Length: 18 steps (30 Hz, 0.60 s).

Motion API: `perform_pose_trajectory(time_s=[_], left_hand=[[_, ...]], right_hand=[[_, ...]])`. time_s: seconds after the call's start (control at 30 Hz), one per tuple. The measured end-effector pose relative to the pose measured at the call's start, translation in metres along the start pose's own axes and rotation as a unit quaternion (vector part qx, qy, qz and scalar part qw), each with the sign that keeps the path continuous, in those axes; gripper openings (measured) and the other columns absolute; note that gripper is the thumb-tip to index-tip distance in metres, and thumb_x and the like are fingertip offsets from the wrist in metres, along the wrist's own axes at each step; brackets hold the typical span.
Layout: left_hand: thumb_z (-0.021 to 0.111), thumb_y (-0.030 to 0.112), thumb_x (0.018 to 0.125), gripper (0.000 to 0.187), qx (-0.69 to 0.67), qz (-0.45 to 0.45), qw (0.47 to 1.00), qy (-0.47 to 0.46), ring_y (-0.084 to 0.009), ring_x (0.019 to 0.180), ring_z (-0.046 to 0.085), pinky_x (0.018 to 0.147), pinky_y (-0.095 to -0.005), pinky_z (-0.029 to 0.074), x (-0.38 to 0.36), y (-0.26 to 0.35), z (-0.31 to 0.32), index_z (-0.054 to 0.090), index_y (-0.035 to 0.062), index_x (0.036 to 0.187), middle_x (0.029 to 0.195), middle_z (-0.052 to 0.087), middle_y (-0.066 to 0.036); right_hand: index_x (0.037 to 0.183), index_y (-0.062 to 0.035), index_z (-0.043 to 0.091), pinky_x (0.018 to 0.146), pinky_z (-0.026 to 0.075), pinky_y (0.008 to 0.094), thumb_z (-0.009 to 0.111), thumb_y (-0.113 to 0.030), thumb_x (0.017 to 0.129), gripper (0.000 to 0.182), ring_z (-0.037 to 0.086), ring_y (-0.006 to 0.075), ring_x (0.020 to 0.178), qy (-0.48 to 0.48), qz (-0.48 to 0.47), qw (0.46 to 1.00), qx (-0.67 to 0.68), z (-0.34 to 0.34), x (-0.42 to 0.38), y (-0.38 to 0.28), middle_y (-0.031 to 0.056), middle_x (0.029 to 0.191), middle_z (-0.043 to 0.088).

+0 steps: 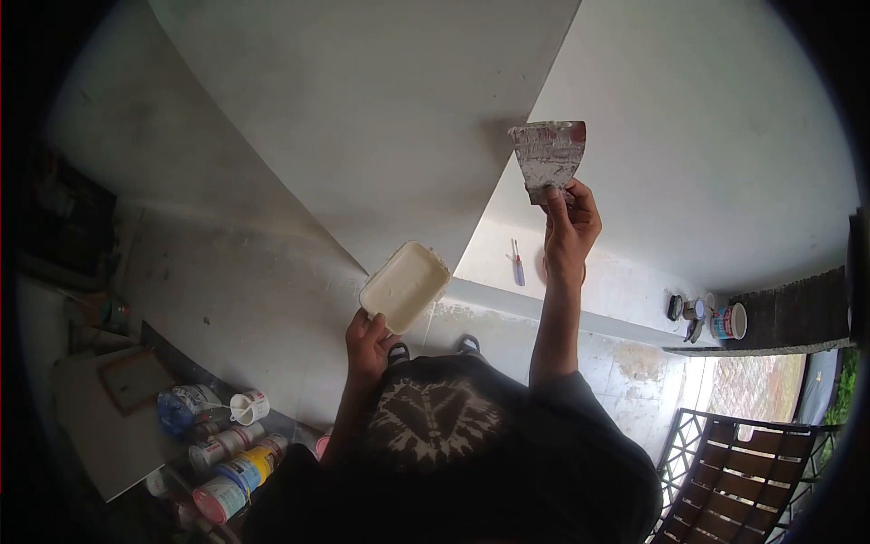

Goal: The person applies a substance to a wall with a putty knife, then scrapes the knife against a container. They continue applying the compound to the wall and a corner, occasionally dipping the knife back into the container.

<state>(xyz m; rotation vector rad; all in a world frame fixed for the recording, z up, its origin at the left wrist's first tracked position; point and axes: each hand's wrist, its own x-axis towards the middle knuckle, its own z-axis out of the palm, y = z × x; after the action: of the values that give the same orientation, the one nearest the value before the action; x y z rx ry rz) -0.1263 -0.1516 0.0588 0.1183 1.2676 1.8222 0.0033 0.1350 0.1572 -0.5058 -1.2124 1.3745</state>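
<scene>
My right hand [571, 227] is raised and closed around the base of a putty knife [550, 150]. Its wide blade points up, smeared with grey-white putty, close to the edge where two wall surfaces [390, 100] meet. Lower down, my left hand [369, 343] grips the near edge of a shallow cream-coloured rectangular tray [405, 288], thumb over the rim. The tray is tilted toward me, and a little pale residue shows on its inside and rim. A screwdriver [517, 263] lies on the white ledge [598, 304] below my right hand.
Several paint cans and buckets [240, 471] crowd the floor at lower left, beside a leaning board [104, 426]. On the ledge's right end stand small containers and a tub [728, 321]. A slatted metal-framed gate or chair [739, 476] is at lower right.
</scene>
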Motion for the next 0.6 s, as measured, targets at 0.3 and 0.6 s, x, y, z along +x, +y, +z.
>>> perform_pose_trajectory(time_s=[0.3, 0.6], left_hand=[[0.053, 0.020, 0.095, 0.044, -0.005, 0.019, 1.000, 0.022, -0.0286, 0.114, 0.059, 0.095, -0.0402, 0.049, -0.009, -0.001, 0.010, 0.041, -0.0023, 0.131, 0.124, 0.055, -0.016], [0.050, 0.022, 0.096, 0.046, 0.005, 0.025, 1.000, 0.015, -0.0284, 0.115, 0.058, 0.096, -0.0400, 0.049, -0.007, -0.002, 0.009, 0.039, -0.0011, 0.134, 0.125, 0.055, -0.016]], right_hand=[[0.108, 0.0060, 0.059, 0.078, 0.052, 0.0269, 0.063, 0.001, 0.089, 0.020, 0.064, 0.0132, 0.086, 0.011, -0.030, 0.998, -0.058, -0.016, -0.001, 0.006, 0.0104, 0.093, 0.068], [0.107, 0.0078, 0.061, 0.072, 0.054, 0.0261, 0.063, 0.003, 0.087, 0.020, 0.066, 0.0145, 0.079, -0.010, -0.120, 0.982, -0.146, 0.000, -0.011, -0.033, 0.0122, 0.091, 0.069]])
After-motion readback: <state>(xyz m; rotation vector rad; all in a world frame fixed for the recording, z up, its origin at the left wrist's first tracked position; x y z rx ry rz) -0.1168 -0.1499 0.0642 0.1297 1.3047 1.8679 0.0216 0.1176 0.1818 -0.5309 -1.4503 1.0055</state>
